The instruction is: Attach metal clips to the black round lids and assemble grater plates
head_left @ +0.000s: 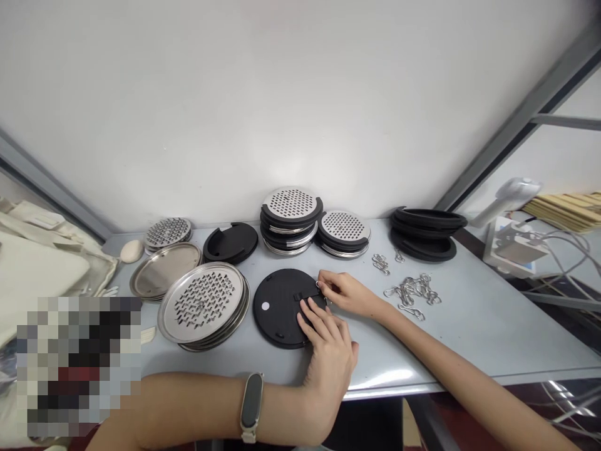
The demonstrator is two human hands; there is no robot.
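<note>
A round black plastic disc point(277, 300) lies flat on the table in front of me, with a white dot and a small latch-like piece on its face. My left hand point(326, 332), with a band on its wrist, rests on the disc's near right part, fingers stretched out and spread. At the disc's right edge, my right hand point(345, 292) pinches a small metal wire clip, mostly hidden by the fingers. More wire clips point(416, 289) lie loose to the right. Left of the disc stands a stack of round metal grater plates point(204, 304).
Behind are plain metal discs point(166, 269), a black holder point(231, 243), stacked grater plates in black holders point(291, 216), a lower such stack point(345, 228) and black rings point(425, 232). A scanner point(509, 194) stands right; a cream bag point(42, 250) left. A wall closes the back.
</note>
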